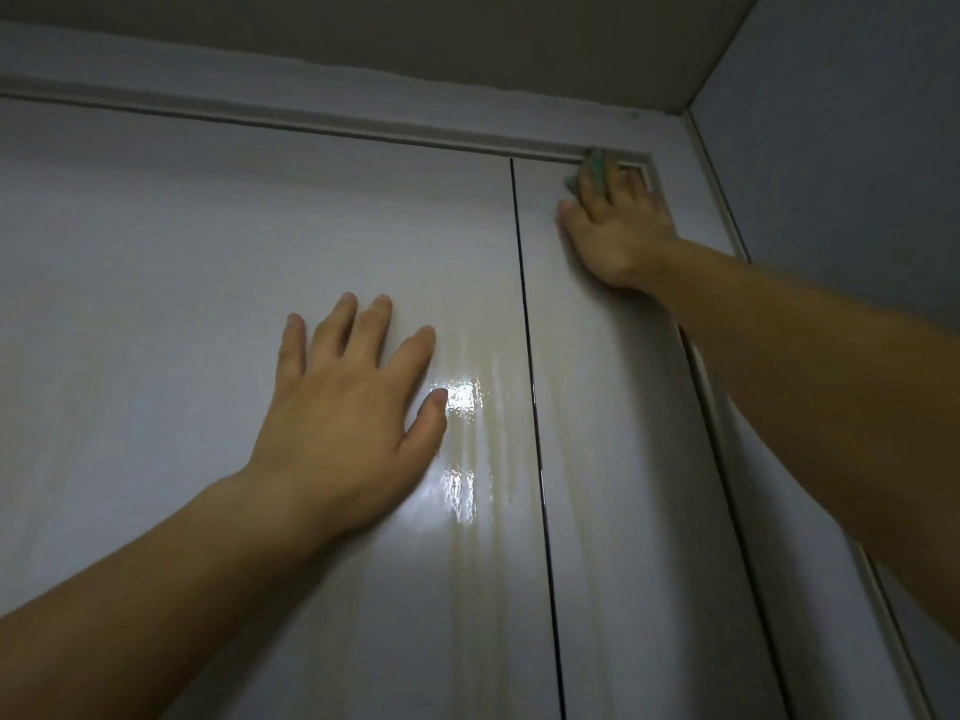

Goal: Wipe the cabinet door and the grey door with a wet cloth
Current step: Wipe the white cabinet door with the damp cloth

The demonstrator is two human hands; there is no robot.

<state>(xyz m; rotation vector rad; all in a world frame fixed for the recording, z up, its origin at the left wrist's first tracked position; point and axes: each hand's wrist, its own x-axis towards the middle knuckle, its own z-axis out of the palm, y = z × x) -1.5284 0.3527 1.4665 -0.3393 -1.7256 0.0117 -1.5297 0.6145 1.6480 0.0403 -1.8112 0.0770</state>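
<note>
Cloth (592, 167), soft and limp, sits bunched at the door's (613, 459) upper-right corner under the right hand's (618, 228) flat fingers, probably best pinned by the palm, while the left hand (348, 407) lies spread on the door.

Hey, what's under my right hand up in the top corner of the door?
A green cloth is under the right hand, pressed against the narrow door panel. Only its upper edge shows beyond the hand; the rest is covered.
</note>
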